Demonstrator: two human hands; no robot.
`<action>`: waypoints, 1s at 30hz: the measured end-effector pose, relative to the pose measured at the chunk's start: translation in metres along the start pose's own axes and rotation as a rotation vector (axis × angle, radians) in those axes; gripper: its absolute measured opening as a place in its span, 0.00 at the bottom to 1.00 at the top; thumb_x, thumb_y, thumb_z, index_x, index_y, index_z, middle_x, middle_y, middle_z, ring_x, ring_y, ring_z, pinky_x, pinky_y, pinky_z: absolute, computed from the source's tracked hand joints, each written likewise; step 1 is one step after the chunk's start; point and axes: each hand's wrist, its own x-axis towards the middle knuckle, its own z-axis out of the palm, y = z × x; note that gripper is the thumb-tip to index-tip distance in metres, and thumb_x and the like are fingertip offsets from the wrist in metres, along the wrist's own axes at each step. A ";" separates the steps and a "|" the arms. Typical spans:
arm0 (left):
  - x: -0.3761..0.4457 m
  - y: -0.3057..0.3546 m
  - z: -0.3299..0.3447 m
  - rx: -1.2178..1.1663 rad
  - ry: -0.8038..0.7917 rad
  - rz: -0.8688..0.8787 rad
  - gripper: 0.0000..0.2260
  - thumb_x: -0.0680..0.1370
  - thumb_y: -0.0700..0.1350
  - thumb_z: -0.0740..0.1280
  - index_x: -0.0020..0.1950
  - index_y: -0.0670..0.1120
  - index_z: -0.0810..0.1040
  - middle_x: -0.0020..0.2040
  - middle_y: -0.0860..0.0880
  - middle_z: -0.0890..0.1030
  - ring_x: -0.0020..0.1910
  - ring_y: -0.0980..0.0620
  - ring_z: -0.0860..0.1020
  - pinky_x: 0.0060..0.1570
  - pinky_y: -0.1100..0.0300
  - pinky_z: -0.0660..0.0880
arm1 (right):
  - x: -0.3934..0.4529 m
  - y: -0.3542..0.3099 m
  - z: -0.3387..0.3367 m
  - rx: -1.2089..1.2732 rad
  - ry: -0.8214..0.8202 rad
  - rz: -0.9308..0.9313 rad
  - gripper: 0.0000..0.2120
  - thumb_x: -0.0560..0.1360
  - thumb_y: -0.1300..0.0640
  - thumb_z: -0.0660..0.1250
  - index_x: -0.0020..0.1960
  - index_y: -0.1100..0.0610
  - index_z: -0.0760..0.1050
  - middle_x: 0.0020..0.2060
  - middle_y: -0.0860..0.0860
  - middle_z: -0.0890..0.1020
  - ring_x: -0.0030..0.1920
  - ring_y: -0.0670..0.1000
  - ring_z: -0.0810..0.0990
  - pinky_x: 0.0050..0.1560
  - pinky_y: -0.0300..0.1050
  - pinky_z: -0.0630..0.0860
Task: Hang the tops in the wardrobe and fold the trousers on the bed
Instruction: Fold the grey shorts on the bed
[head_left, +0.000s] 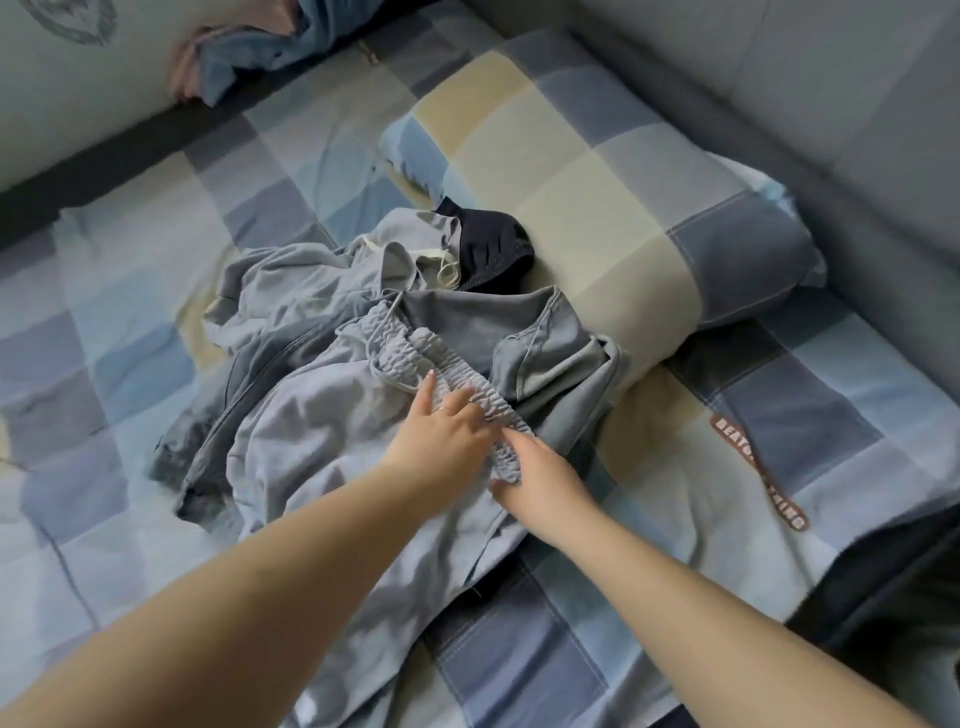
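A heap of grey clothes lies in the middle of the checked bed (124, 332). On top are light grey trousers (322, 447) with a gathered elastic waistband (415, 353). My left hand (441, 431) lies on the waistband with straight fingers and a ring showing. My right hand (535, 473) pinches the near end of the waistband, its fingertips hidden in the cloth. Under the trousers lie a darker grey garment (545, 353), a grey hooded top with pale drawstrings (311, 291) and a small dark navy garment (493, 244).
A checked pillow (597, 197) lies just behind the heap to the right. More clothes, blue and pink (234, 57), sit at the far left against a pale wall. A grey padded headboard (805, 78) runs along the right. A dark object (893, 587) is at the lower right.
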 end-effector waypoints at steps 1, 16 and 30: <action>0.002 0.001 0.001 0.035 -0.014 0.002 0.18 0.79 0.47 0.57 0.68 0.51 0.72 0.65 0.48 0.72 0.71 0.47 0.63 0.71 0.37 0.37 | 0.003 -0.001 0.003 0.028 -0.012 0.013 0.29 0.74 0.55 0.67 0.73 0.51 0.61 0.67 0.50 0.73 0.64 0.53 0.73 0.63 0.48 0.71; -0.121 -0.044 -0.072 -0.024 -0.172 0.140 0.20 0.80 0.61 0.49 0.53 0.50 0.74 0.43 0.48 0.82 0.52 0.46 0.79 0.74 0.45 0.46 | -0.100 -0.094 -0.045 -0.473 -0.075 -0.494 0.13 0.76 0.52 0.57 0.35 0.50 0.58 0.34 0.48 0.67 0.46 0.55 0.72 0.39 0.46 0.60; -0.410 -0.134 -0.097 -0.077 -0.401 -0.152 0.21 0.75 0.66 0.58 0.58 0.54 0.75 0.54 0.56 0.81 0.59 0.55 0.77 0.75 0.45 0.47 | -0.234 -0.259 -0.098 -0.984 0.105 -0.824 0.11 0.74 0.51 0.69 0.38 0.55 0.70 0.38 0.54 0.78 0.45 0.55 0.76 0.39 0.47 0.71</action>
